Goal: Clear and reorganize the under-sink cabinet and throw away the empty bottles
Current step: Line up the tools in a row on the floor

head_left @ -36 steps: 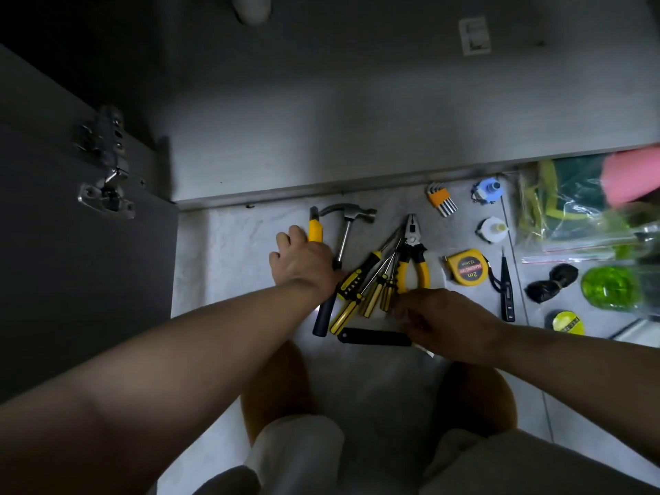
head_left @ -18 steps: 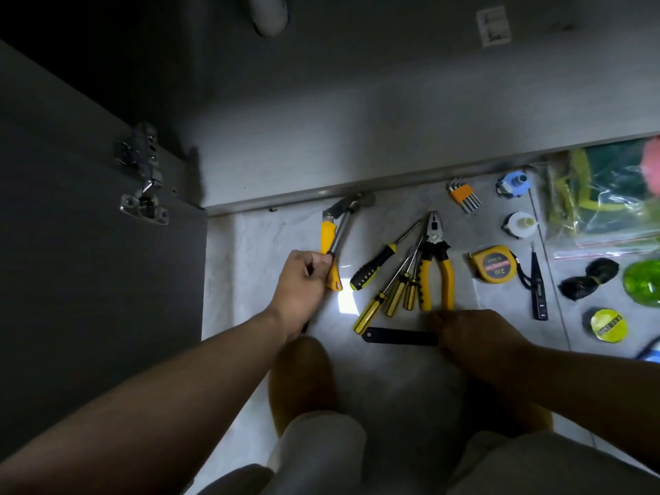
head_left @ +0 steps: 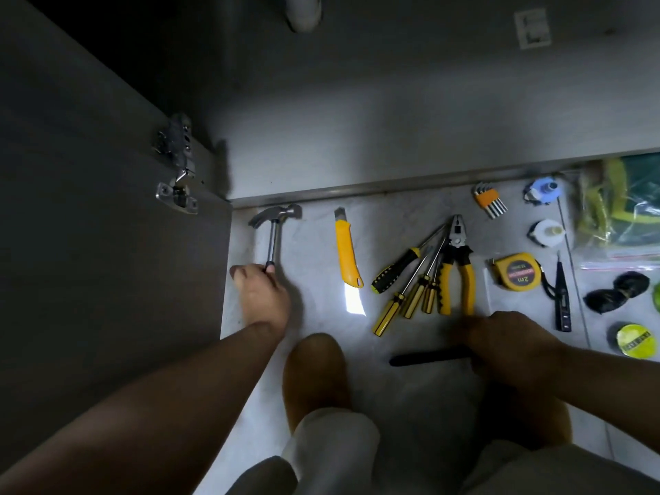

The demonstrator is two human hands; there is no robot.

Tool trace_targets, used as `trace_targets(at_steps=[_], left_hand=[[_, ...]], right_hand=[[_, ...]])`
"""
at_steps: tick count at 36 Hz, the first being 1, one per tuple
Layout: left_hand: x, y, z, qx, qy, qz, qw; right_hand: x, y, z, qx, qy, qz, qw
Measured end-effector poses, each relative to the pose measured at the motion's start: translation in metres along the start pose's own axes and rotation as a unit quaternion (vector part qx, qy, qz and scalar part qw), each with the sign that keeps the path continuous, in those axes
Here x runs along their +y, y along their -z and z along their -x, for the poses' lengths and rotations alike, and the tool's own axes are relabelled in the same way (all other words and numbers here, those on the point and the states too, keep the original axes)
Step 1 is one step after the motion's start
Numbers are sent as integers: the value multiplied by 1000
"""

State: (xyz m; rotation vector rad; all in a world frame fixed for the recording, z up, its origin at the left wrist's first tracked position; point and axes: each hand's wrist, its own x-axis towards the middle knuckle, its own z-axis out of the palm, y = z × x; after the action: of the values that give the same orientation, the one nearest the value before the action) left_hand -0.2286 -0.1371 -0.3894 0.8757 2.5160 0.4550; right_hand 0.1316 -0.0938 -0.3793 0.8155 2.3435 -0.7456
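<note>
Cabinet stands open across the top of the head view, its grey floor bare and dim, with a white pipe coming down at the back. Its door swings out on the left, hinge showing, and walls in that side. A metal sill marks the front edge; bare shelf lies behind it.

On the pale tile floor before the sill, the left hand grips the hammer by its handle, fingers curled round it, the head lying just beside the sill and close to the door. A yellow knife lies apart to the right with bare tile on either side. Then come screwdrivers fanned against pliers, a tape measure, hex keys and a tester pen. Plastic bags crowd the right edge.

The right hand covers one end of a black bar; I cannot tell whether it holds it. The person's knees close in the near side.
</note>
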Motion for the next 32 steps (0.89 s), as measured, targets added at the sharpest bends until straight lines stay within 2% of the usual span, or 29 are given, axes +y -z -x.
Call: trace_targets(at_steps=[4,9,12,15,17,21,23,25,27,28,30,32], left_hand=[[-3,0,-13,-14,51,7,999],[-8,-1,-20,-37,89,24,995],[-7,-3,-18,-34,98,-6,995],[0,-5,-9,-11,100,-59,993],[7,-6,-4,18,59,-68,996],[35,-5,3,33,-123,-29,991],[57,-3,8,-50,-156,74,984],[80,0,21,-222,-118,196,948],[95,0,30,-360,-78,219,904],[98,0,33,-401,-57,220,888],[98,2,33,-418,-43,214,882],[92,2,27,-407,-46,215,886]], right_hand=[[8,7,8,-8,31,-39,999],[8,35,11,23,92,-99,991],[0,58,3,36,118,-130,984],[-9,78,-8,-1,100,-165,981],[-14,92,-17,-20,93,-170,981],[-26,128,-42,-17,105,-149,983],[-32,145,-56,-5,100,-147,984],[-39,159,-70,26,90,-152,984],[-46,169,-83,45,74,-175,981],[-47,171,-88,54,59,-191,978],[-49,169,-96,75,5,-265,961],[-52,160,-100,107,-55,-376,919]])
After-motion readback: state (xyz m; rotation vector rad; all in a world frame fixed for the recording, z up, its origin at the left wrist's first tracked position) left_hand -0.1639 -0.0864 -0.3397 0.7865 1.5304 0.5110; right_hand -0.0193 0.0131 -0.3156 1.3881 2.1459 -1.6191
